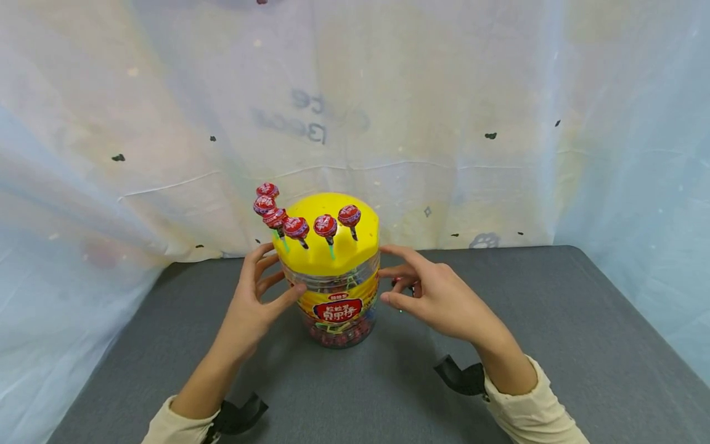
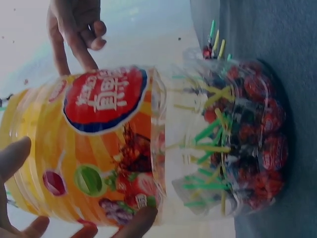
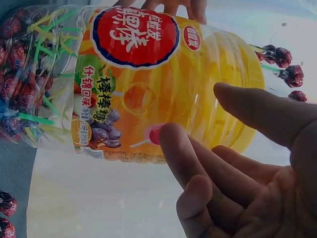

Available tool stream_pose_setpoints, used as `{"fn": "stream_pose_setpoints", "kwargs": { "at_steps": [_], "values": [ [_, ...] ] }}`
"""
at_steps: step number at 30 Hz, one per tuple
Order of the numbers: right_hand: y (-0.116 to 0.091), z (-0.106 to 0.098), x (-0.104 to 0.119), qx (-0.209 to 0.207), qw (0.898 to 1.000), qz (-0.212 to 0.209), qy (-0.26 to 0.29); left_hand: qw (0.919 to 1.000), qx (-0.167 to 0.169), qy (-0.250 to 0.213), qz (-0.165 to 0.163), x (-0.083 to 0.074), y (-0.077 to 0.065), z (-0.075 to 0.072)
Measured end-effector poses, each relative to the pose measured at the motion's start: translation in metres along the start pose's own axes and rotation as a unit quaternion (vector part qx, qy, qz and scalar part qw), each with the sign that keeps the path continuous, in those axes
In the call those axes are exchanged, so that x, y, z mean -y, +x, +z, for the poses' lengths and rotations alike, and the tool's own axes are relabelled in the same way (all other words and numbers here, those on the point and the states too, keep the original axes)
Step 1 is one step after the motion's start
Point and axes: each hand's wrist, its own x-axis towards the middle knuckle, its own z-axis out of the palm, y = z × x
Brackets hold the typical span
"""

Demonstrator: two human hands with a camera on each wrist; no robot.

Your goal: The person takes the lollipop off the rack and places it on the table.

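A clear plastic lollipop jar (image 1: 338,308) with a yellow and orange label stands upright on the table. Its yellow lid (image 1: 327,259) has several red-wrapped lollipops (image 1: 325,226) sticking up from it along the left and front. Inside the jar are many more lollipops (image 2: 272,148), heads down, with green and yellow sticks. My left hand (image 1: 252,302) cups the jar's left side, thumb across the front and fingers spread round the side. On the right side, my right hand (image 1: 438,293) has its fingertips at the jar wall, fingers loosely bent; contact is hard to judge.
Partly behind my right hand, a few red lollipops (image 1: 403,283) lie on the grey table (image 1: 355,401); they also show in the right wrist view's lower left corner. A pale patterned curtain (image 1: 421,123) hangs behind the table. Black straps (image 1: 460,376) hang at both wrists.
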Motion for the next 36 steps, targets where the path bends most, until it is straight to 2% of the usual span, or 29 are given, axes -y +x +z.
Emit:
{"fn": "stream_pose_setpoints", "kwargs": {
  "at_steps": [5, 17, 23, 29, 33, 36],
  "values": [
    [0.002, 0.001, -0.001, -0.008, 1.0, 0.006, 0.0, 0.9993, -0.004, 0.016, -0.032, -0.009, -0.006, 0.005],
    [0.012, 0.011, -0.011, -0.041, 0.999, 0.021, -0.003, 0.9967, 0.015, 0.068, -0.043, -0.022, -0.015, 0.004],
    [0.014, 0.013, -0.015, -0.043, 0.999, 0.02, 0.0, 0.9966, 0.028, 0.074, -0.024, -0.021, -0.013, -0.002],
    [0.015, 0.014, -0.014, -0.046, 0.998, 0.038, -0.012, 0.9954, 0.015, 0.094, -0.013, -0.015, -0.008, -0.005],
    [0.015, 0.016, -0.011, -0.082, 0.995, 0.05, -0.034, 0.9953, 0.02, 0.094, -0.003, -0.011, -0.007, -0.006],
    [0.016, 0.016, -0.009, -0.137, 0.989, 0.031, -0.044, 0.9957, 0.021, 0.09, 0.01, -0.009, -0.006, -0.006]
  ]
}}
